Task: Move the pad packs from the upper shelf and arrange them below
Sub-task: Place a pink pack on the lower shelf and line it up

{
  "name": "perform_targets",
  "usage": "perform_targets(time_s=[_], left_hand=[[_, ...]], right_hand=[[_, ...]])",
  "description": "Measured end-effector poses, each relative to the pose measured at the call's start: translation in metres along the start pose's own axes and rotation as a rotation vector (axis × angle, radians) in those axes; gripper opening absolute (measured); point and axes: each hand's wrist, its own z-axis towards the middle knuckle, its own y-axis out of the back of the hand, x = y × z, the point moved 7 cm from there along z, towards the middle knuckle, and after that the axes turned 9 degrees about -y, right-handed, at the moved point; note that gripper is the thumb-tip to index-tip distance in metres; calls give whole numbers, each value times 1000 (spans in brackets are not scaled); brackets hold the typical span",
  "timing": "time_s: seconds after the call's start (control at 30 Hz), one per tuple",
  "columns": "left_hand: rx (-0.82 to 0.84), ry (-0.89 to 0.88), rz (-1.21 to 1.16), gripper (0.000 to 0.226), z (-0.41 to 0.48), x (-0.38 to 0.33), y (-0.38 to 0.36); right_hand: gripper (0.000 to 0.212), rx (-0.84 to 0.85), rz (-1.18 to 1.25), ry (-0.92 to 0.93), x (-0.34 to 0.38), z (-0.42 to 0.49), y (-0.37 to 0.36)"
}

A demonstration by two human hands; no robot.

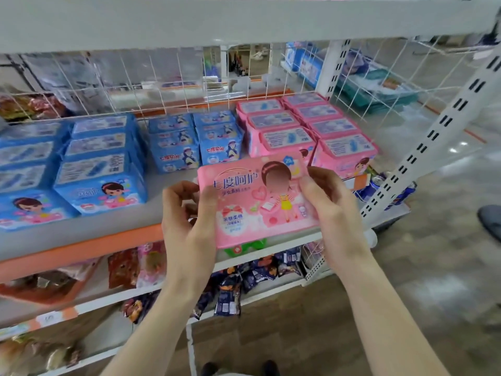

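Both arms are up in the middle of the frame, and there's a pink pad pack (pixel 260 207) between them, printed face towards us, held in the air just in front of the grey shelf (pixel 157 183). The left grip (pixel 189 213) pinches its left edge, thumb on the front. The right grip (pixel 329 207) curls round the right edge. Behind it, right of centre, two rows of pink packs (pixel 306 126) stand on that shelf, small blue packs (pixel 195 142) just beside them, larger blue packs (pixel 100 164) at the left. Snack packets (pixel 244 275) crowd the shelf beneath.
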Motion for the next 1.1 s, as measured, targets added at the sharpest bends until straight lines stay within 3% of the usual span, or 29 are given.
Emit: perform_targets(time_s=[0.3,0.6,0.7,1.1], left_hand=[[116,-76,26,11,16,8,0],[189,-108,61,46,19,18,-14],[196,-100,65,57,19,24,-27],[116,65,228,60,22,66,-101]], right_hand=[[21,-53,-89,72,-3,-4,-18],[25,-81,-49,83,-19,4,-13],[38,-70,-93,75,-26,16,-7],[51,-62,-461,80,-41,98,46]])
